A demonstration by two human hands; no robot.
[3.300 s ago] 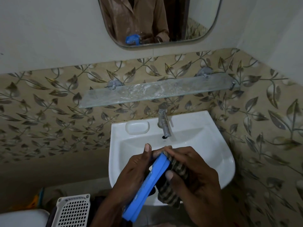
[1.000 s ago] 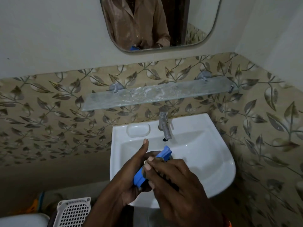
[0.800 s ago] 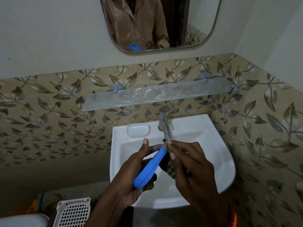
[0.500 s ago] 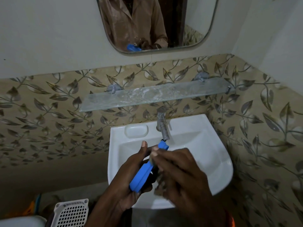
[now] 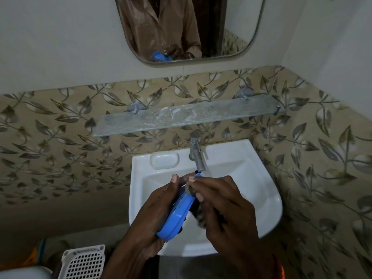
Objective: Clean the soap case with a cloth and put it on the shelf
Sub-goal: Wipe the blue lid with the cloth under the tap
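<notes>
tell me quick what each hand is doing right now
Left hand: holding the blue soap case over the sink.
Right hand: holding the striped cloth against the case.

- Dim, flat indoor light throughout, source out of view.
- Brightest on the white sink (image 5: pixel 251 178); soft sheen, no harsh glare.
- Deep shadow beneath the sink and along the lower left.
- Slight motion blur on the right hand (image 5: pixel 227 210).
- Wide-angle bending of the walls towards the edges.
</notes>
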